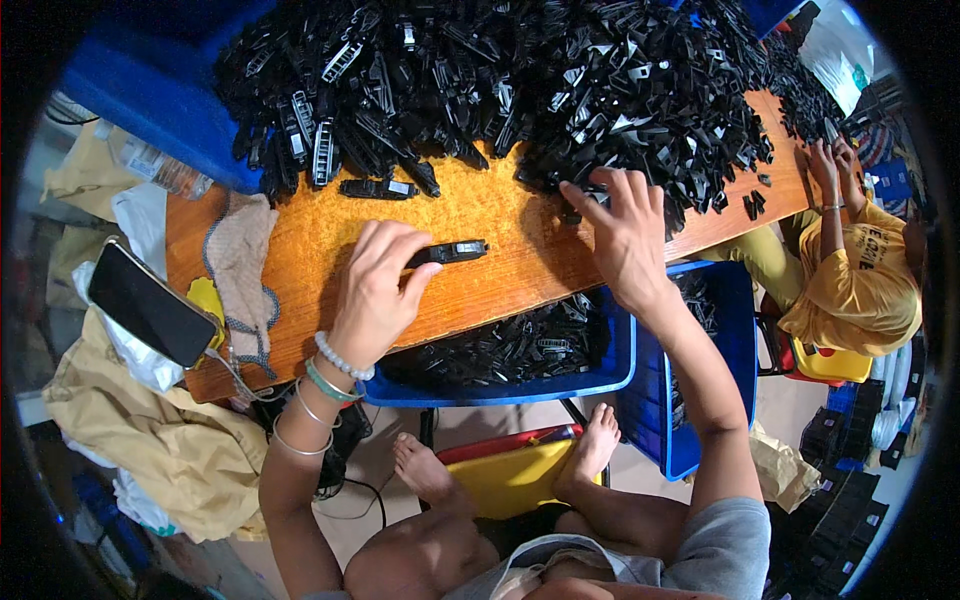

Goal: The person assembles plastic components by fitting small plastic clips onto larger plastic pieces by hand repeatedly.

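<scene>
My left hand (375,285) has its thumb and fingers closed around one end of a long black plastic part (460,251), just over the orange-brown table (480,210). My right hand (630,230) is at the near edge of a heap of black plastic pieces (640,110), its thumb and fingers apart. Nothing shows in its grip, though the fingertips overlap the dark pieces. Another long black part (378,188) lies alone on the tabletop, between my left hand and a second heap of black parts (400,90).
A blue bin (500,390) of black parts sits below the table edge, with another blue bin (683,450) to its right. At left are a phone (152,300) and a cloth (240,260). A person in a yellow shirt (860,280) works at right.
</scene>
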{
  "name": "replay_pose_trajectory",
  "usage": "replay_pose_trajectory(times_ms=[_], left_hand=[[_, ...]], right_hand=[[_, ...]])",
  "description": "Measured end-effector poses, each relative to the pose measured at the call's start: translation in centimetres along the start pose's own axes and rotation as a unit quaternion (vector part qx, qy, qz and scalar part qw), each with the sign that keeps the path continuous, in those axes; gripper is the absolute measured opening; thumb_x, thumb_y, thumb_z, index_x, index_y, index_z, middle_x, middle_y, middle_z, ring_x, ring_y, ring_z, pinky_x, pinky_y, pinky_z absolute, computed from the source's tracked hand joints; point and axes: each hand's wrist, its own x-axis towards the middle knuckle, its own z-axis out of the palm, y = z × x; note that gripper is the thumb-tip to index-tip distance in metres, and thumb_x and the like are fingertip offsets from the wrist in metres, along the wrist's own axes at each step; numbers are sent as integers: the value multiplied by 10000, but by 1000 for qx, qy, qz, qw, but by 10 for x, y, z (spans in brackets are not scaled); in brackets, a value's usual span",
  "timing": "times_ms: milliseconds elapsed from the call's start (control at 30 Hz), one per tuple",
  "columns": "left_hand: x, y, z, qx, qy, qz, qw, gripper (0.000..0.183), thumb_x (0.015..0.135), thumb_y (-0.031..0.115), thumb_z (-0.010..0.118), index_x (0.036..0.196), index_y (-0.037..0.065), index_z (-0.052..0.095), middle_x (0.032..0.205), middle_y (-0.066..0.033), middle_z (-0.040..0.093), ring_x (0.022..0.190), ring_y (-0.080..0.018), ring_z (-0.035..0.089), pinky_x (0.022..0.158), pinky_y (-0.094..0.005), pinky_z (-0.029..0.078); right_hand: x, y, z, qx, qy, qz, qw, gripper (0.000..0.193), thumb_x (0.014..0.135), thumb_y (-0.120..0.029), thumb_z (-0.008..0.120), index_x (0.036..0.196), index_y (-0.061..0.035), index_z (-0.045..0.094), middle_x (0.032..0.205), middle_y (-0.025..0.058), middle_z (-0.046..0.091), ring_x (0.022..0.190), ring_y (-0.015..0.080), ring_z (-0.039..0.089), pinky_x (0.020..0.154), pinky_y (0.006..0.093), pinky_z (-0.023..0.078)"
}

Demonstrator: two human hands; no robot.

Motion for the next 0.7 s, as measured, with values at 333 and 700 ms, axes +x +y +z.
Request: replay_pose_trajectory(times_ms=[333, 700], left_hand=[[-8, 8, 14, -57, -23, -14, 998, 188, 768, 15, 727, 938, -20, 655, 879, -121, 593, 833, -290, 563, 760, -370, 461], [-10, 7, 13, -58, -19, -4, 998, 170, 790, 24, 715, 937, -28, 648, 871, -121, 580, 839, -296, 561, 750, -382, 470]], right_hand=[[-7, 14, 16, -1, -4, -95, 996, 403, 737, -75, 612, 1137, -96, 659, 1189, 87, 555, 1067, 245, 523, 811, 375, 391], [1, -34, 12, 384, -90, -26, 919, 366, 745, -56, 752, 1098, -18, 662, 985, 118, 627, 926, 294, 583, 841, 391, 460]])
